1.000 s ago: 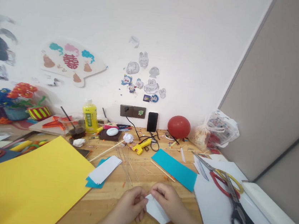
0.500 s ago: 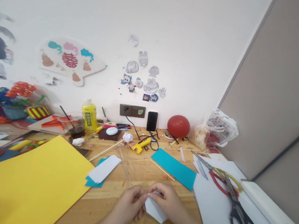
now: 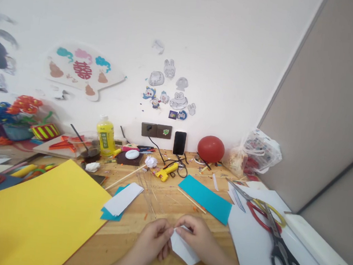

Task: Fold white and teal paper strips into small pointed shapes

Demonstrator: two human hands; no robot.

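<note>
A folded piece of white paper [image 3: 184, 249] is held low over the wooden table, near its front edge. My left hand [image 3: 155, 237] pinches the paper's upper left corner between thumb and fingers. From the other side my right hand [image 3: 196, 234] grips the same paper, its thumb lying on top near that corner. The fingertips of both hands almost meet, and they hide the pinched corner. White strips [image 3: 124, 199] lie over blue paper [image 3: 110, 215] to the left of my hands. Beyond my right hand is a blue paper strip [image 3: 207, 199].
A large yellow sheet [image 3: 36, 214] covers the table's left side. Scissors [image 3: 278, 242] rest on white sheets [image 3: 246, 247] at the right. Farther back are a yellow glue gun [image 3: 166, 172], a thin stick [image 3: 125, 177], a bottle [image 3: 106, 136], a phone [image 3: 179, 143] and a red balloon [image 3: 210, 149].
Both hands keep their hold in nearly the same place. The paper's lower right end has shifted slightly to the right and down.
</note>
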